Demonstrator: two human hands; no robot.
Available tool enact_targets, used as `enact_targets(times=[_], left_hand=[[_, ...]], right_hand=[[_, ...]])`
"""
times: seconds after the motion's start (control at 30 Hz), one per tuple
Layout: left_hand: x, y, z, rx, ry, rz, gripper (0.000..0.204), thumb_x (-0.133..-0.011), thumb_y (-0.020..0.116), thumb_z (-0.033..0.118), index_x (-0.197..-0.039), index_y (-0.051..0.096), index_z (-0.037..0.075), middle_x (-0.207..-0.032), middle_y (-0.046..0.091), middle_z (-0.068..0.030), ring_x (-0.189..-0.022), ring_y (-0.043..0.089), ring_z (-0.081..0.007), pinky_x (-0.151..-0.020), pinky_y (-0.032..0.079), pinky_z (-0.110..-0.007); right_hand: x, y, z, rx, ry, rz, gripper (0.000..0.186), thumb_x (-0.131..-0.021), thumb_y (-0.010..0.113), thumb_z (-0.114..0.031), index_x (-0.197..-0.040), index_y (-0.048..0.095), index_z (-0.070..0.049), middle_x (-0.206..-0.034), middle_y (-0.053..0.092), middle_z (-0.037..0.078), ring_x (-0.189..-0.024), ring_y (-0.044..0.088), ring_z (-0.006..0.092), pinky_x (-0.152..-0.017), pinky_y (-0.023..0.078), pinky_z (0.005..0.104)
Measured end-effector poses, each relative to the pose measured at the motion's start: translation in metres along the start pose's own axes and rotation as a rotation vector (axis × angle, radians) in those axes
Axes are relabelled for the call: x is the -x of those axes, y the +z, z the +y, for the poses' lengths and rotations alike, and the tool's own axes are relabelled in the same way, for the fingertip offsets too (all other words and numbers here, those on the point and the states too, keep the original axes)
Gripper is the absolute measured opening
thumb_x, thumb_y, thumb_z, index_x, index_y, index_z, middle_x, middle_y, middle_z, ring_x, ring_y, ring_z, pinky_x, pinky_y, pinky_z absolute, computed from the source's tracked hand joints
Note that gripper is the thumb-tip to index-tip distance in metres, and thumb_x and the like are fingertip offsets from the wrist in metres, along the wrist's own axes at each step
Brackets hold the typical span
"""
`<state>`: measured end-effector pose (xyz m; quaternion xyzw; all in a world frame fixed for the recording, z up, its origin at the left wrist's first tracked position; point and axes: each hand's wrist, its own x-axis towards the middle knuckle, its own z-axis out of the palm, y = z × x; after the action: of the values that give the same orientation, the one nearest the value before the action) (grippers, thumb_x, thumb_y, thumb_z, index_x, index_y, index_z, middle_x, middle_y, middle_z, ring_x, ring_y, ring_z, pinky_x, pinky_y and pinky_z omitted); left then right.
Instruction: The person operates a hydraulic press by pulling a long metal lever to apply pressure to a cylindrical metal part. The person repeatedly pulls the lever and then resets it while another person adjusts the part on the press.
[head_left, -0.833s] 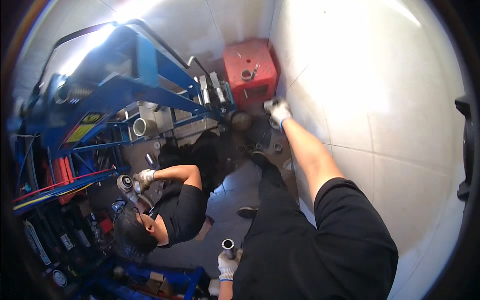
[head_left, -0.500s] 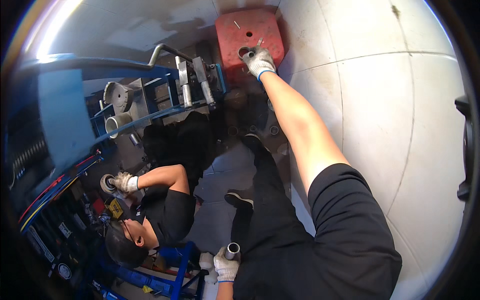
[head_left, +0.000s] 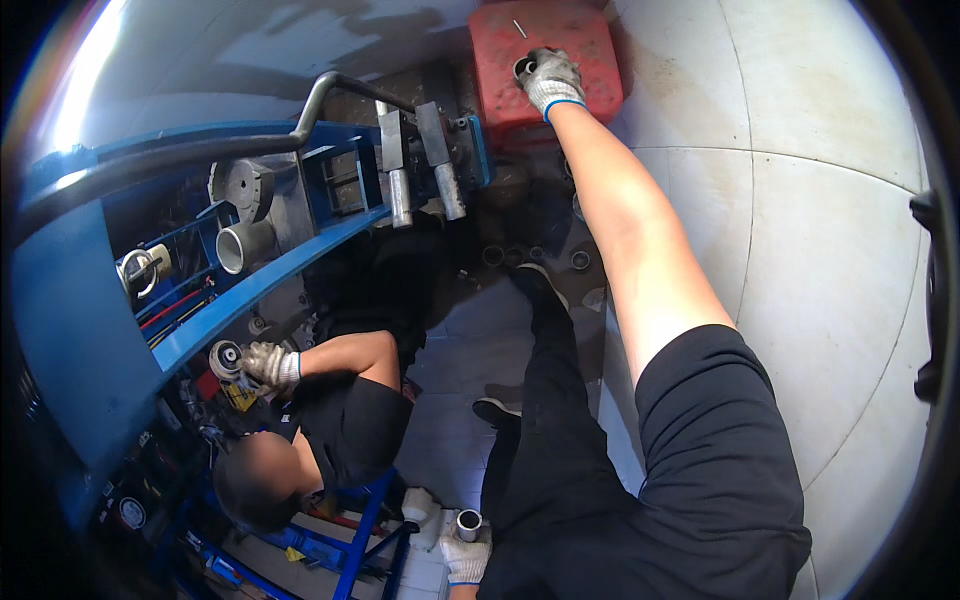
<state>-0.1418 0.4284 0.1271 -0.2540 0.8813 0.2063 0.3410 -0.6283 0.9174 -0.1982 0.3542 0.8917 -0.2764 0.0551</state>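
My right hand [head_left: 553,80], in a soiled white knit glove with a blue cuff edge, reaches far forward over a red plastic stool [head_left: 492,105]. Its fingers are closed on metal rings [head_left: 523,68], which look like a small one beside a larger one. A thin metal pin [head_left: 520,29] lies on the stool top beyond that hand. Low in the view, near my thigh, my gloved left hand [head_left: 466,556] grips a short metal tube [head_left: 468,524], its open end facing up.
A blue press frame [head_left: 270,287] with a bent bar [head_left: 322,92] stands at left. A co-worker [head_left: 345,425] crouches beside it, a gloved hand on a round metal part [head_left: 226,358]. Loose rings [head_left: 580,260] lie on the floor; a tiled wall [head_left: 690,190] rises at right.
The view has shifted, so the stool sits higher and further right. My right hand has turned over the stool with the rings still in it. The left keeps the tube.
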Motion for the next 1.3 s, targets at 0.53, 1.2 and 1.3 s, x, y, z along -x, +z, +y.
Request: enact_targets(times=[0.53,1.2,1.3], left_hand=[[-0.005,0.001,-0.083,0.184,0.325,0.018,0.023,-0.075,0.083,0.018,-0.084,0.068,0.002,-0.075,0.070,-0.0142,-0.071,0.071,-0.0274,-0.069,0.056,-0.035],[0.033,-0.137,-0.138,1.709,1.310,-0.488,0.032,-0.090,0.071,0.046,-0.095,0.065,0.015,-0.089,0.060,-0.0038,-0.095,0.057,-0.0222,-0.100,0.041,-0.048],[0.073,-0.174,-0.152,1.736,1.421,-0.208,0.037,-0.092,0.066,0.048,-0.097,0.066,0.011,-0.095,0.060,-0.0049,-0.098,0.057,-0.0207,-0.084,0.049,-0.035]], right_hand=[[0.452,0.052,0.165,0.099,0.278,-0.639,0.047,-0.087,0.066,-0.039,-0.118,0.070,-0.003,-0.129,0.063,0.023,-0.121,0.060,0.0370,-0.103,0.049,0.0450],[0.786,-0.044,-0.118,-0.642,-0.886,-1.195,0.061,-0.089,0.071,-0.048,-0.135,0.053,-0.013,-0.137,0.057,0.017,-0.127,0.056,0.0294,-0.109,0.045,0.0436],[0.799,-0.081,-0.163,-0.857,-1.133,-1.146,0.078,-0.085,0.077,-0.044,-0.146,0.038,-0.013,-0.144,0.050,0.017,-0.132,0.052,0.0306,-0.111,0.043,0.0471]])
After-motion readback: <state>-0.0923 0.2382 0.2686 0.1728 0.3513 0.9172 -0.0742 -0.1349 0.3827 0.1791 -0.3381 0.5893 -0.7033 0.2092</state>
